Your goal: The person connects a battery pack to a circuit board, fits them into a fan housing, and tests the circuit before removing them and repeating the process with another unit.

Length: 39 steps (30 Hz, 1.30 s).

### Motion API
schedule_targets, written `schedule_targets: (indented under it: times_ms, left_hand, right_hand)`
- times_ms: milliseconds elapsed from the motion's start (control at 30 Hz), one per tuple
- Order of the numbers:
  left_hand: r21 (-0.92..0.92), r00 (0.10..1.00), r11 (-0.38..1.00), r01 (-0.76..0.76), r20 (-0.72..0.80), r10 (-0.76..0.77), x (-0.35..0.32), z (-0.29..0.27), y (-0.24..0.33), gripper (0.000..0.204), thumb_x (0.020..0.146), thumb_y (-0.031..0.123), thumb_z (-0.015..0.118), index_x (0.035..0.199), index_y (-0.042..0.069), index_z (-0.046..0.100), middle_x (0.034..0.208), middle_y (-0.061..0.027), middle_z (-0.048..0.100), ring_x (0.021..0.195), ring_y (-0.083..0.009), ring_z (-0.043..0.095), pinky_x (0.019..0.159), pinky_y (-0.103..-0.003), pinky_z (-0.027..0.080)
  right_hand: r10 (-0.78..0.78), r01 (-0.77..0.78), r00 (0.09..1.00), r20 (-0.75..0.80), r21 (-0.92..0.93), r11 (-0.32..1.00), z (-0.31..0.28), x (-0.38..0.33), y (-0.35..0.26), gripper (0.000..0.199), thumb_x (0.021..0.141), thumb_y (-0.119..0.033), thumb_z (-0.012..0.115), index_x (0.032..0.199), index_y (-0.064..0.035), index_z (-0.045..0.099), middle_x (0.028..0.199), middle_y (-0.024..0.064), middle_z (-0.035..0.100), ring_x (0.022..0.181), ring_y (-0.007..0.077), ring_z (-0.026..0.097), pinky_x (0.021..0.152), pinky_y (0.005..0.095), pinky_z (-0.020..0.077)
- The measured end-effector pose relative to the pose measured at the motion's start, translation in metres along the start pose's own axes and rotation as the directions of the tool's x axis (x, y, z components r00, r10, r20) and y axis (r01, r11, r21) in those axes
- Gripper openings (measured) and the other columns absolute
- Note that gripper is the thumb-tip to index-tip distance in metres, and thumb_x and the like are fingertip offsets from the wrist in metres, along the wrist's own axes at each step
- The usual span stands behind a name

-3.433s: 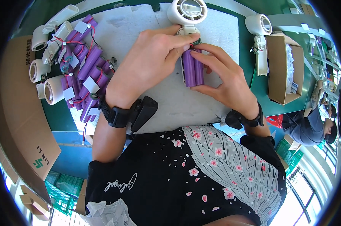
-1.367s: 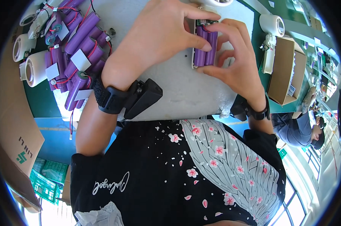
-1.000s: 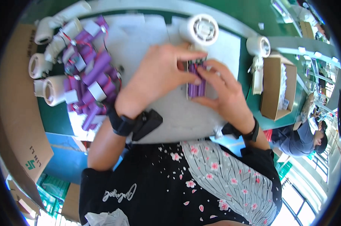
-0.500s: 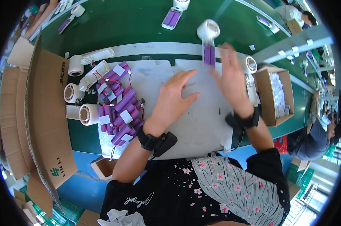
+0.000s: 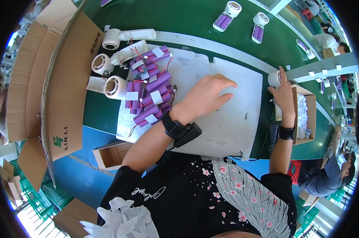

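Note:
My left hand (image 5: 207, 95) hovers over the pale foam mat (image 5: 227, 123), thumb and forefinger apart, holding nothing. To its left lies a heap of purple battery packs (image 5: 157, 81) with red wires and white pads. My right hand (image 5: 283, 97) has reached the mat's far right side, at a white round-headed housing (image 5: 274, 78). Its forefinger is stretched out and the thumb is spread, with the round head between them. The lower part of that housing is mostly hidden by the hand. Whether the fingers press on it cannot be made out.
Several white housings (image 5: 116, 87) stand left of the packs, beside a tall cardboard carton (image 5: 70, 99). On the green surface beyond lie white housings with purple cells (image 5: 257, 33). A cardboard box (image 5: 312, 115) of white pieces is at right. Another person (image 5: 330, 174) sits far right.
My right hand has moved right, away from the housing with purple cells, which now lies apart from it beyond the mat. The view has shifted, and my left hand remains over the mat.

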<state>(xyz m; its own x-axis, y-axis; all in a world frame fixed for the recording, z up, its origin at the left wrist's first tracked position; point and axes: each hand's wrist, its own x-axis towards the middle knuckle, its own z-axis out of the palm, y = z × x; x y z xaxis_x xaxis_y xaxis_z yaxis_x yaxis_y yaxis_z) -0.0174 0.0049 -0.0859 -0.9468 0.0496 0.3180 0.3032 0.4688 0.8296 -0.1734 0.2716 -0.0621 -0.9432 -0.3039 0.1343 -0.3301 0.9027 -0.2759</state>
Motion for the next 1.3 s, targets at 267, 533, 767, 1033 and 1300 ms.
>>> schedule_targets:
  times_ms: [267, 533, 767, 1033, 1300]
  left_hand:
    - [0.398, 0.996, 0.914, 0.081, -0.073, -0.056, -0.062, -0.072, 0.078, 0.035, 0.074, 0.006, 0.076, 0.109, 0.007, 0.068, 0.098, -0.0123, 0.066, 0.088, -0.0308, 0.063, 0.077, -0.037, 0.052]
    - [0.654, 0.949, 0.688, 0.315, -0.222, -0.223, -0.114, -0.086, 0.065, 0.043, 0.068, 0.0, 0.078, 0.109, 0.01, 0.068, 0.099, -0.0111, 0.062, 0.082, -0.0314, 0.061, 0.072, -0.038, 0.05]
    - [0.667, 0.944, 0.671, 0.325, -0.187, -0.272, -0.12, -0.09, 0.063, 0.046, 0.07, -0.001, 0.078, 0.113, 0.007, 0.064, 0.1, -0.01, 0.063, 0.084, -0.0271, 0.065, 0.071, -0.035, 0.051]
    - [-0.083, 0.758, 0.956, 0.282, -0.592, -0.275, -0.069, -0.06, 0.085, 0.037, 0.082, 0.002, 0.074, 0.116, 0.0, 0.06, 0.094, -0.0057, 0.065, 0.082, -0.011, 0.064, 0.069, -0.025, 0.054]
    - [-0.524, 0.943, 0.849, 0.07, -0.243, -0.228, 0.02, 0.035, 0.053, 0.034, 0.084, 0.004, 0.073, 0.116, 0.0, 0.061, 0.099, -0.0068, 0.065, 0.092, -0.014, 0.064, 0.079, -0.027, 0.055]
  right_hand:
    - [-0.068, 0.029, 0.997, 0.035, 0.65, 0.76, -0.022, -0.02, -0.02, 0.07, 0.087, -0.01, 0.068, 0.148, -0.0057, 0.034, 0.132, 0.0136, 0.053, 0.113, 0.0206, 0.056, 0.093, 0.0316, 0.0478]
    - [-0.19, 0.123, 0.982, 0.01, 0.73, 0.672, 0.05, -0.042, -0.073, 0.066, 0.092, -0.017, 0.066, 0.148, -0.0049, 0.034, 0.12, 0.0123, 0.059, 0.103, 0.0166, 0.06, 0.083, 0.0273, 0.051]
    - [-0.149, 0.051, 0.982, 0.115, 0.602, 0.797, 0.034, -0.046, -0.073, 0.06, 0.089, -0.016, 0.07, 0.142, -0.0064, 0.044, 0.096, 0.0088, 0.064, 0.072, 0.0144, 0.06, 0.068, 0.027, 0.0515]
    - [-0.429, 0.416, 0.888, -0.167, 0.69, 0.593, 0.025, -0.065, -0.075, 0.052, 0.088, -0.016, 0.069, 0.136, -0.0057, 0.051, 0.09, 0.0049, 0.061, 0.066, 0.0104, 0.056, 0.062, 0.0262, 0.0495]
    - [-0.228, 0.234, 0.95, -0.214, 0.97, 0.065, 0.037, -0.068, -0.085, 0.037, 0.1, -0.019, 0.052, 0.132, -0.0006, 0.052, 0.091, 0.0057, 0.062, 0.077, 0.012, 0.06, 0.066, 0.0265, 0.0516]
